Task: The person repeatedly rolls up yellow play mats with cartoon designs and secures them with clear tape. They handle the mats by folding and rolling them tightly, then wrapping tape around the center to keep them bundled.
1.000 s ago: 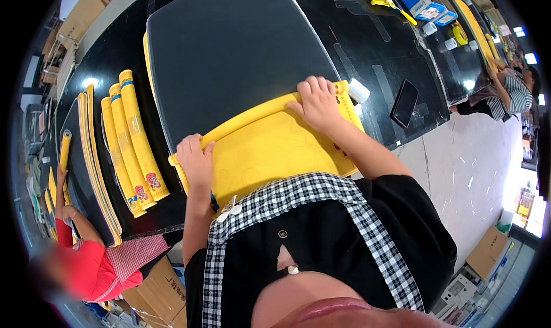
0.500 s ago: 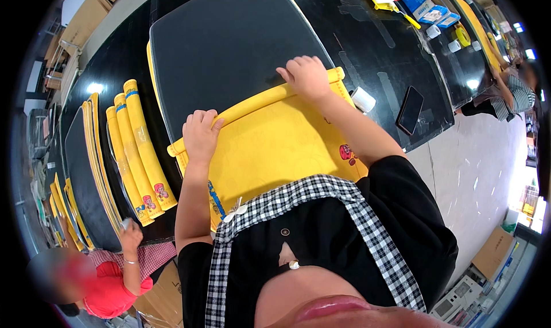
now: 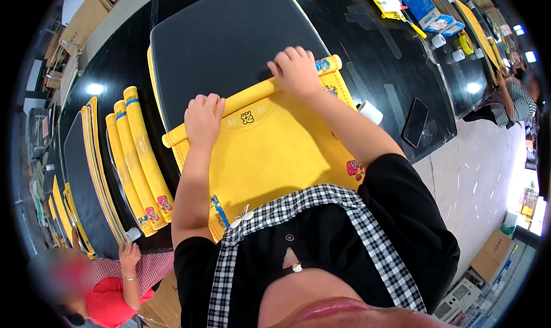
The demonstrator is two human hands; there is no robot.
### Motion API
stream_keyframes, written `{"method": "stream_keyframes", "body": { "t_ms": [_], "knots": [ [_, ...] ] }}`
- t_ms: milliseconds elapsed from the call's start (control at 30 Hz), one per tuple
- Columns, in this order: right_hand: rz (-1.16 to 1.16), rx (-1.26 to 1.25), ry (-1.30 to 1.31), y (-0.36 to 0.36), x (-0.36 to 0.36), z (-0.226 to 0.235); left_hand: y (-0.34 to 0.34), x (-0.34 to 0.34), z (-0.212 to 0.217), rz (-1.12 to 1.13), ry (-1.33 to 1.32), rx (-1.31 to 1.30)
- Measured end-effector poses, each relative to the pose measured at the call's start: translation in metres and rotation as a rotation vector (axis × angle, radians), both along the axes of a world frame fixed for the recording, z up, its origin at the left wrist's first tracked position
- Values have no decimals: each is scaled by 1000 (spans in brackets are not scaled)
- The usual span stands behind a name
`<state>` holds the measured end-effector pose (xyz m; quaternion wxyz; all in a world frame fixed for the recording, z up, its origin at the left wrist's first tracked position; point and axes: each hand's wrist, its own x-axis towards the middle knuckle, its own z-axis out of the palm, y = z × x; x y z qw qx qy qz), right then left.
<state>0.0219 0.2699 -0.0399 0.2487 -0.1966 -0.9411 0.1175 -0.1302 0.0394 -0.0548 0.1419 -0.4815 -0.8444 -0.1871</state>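
A yellow printed mat [image 3: 270, 155] lies in front of me, its far edge wound into a roll [image 3: 249, 101]. My left hand [image 3: 204, 120] is closed over the roll near its left end. Toward the right end, my right hand [image 3: 295, 72] grips the same roll with curled fingers. Cartoon figures line the mat's side borders, and a dark printed mark shows just below the roll. Beneath and beyond it lies a large black sheet [image 3: 235, 35] with a yellow edge showing at its left.
Several rolled yellow mats [image 3: 143, 147] lie to the left. On the right are a white tape roll [image 3: 370, 112], a phone [image 3: 415, 123] and, farther off, a blue box [image 3: 422, 9]. Another person's hand [image 3: 130, 256] works at the lower left; a striped-shirted person [image 3: 511, 107] is far right.
Both hands and the roll have moved a little away from me. More of the mat's yellow face shows, including the dark mark and figures near the right end.
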Motion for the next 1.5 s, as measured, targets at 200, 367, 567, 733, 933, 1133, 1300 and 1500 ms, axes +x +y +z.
{"method": "stream_keyframes", "body": {
  "t_ms": [200,367,567,733,933,1133,1300,1500],
  "knots": [
    [26,46,70,3,-25,-4,21,-28,20,73,120,121],
    [-34,-23,-1,31,-67,26,38,-12,22,-61,210,167],
    [196,249,148,20,-58,16,67,-58,44,54,67,0],
    [214,177,-135,44,-71,25,69,-42,51,-30,20,-170],
    [286,181,-159,-12,3,33,19,10,46,-188,20,-171],
    [264,262,-43,-87,108,0,-109,115,29,186,-82,-122],
    [74,159,-62,-79,112,18,-153,111,4,579,-267,346],
    [-347,-325,95,-15,153,-8,-145,105,20,690,-473,537]
  ]
}}
